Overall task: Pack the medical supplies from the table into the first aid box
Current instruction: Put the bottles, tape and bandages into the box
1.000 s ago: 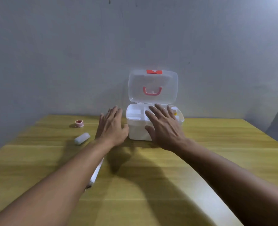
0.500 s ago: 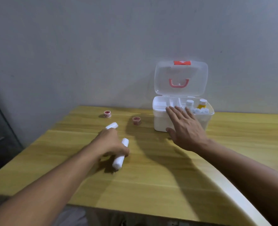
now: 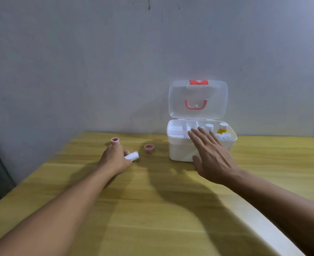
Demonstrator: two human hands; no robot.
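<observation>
Now the left hand (image 3: 115, 159) has its fingers closed around a white gauze roll (image 3: 132, 156) on the yellow wooden desk (image 3: 152, 209); right hand (image 3: 212, 156) hovers flat, fingers spread, before the open white plastic first aid box (image 3: 180, 150). Lift cleanly, clearing the box rim.

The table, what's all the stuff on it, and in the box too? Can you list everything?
First aid box: one, white, at the table's back right by the wall, clear lid up, pink handle.
Bottles: several, white caps, one with yellow contents, in the box's right compartment; exact count unclear.
Tape rolls: two, pink and white, one far back, one nearer the box.
Bandage roll: at least one, white, in the left hand's grip.
Table: one, yellow wood.
Wall: grey, behind.
Left hand: closed on the bandage roll.
Right hand: open, fingers spread, in front of the box.
</observation>
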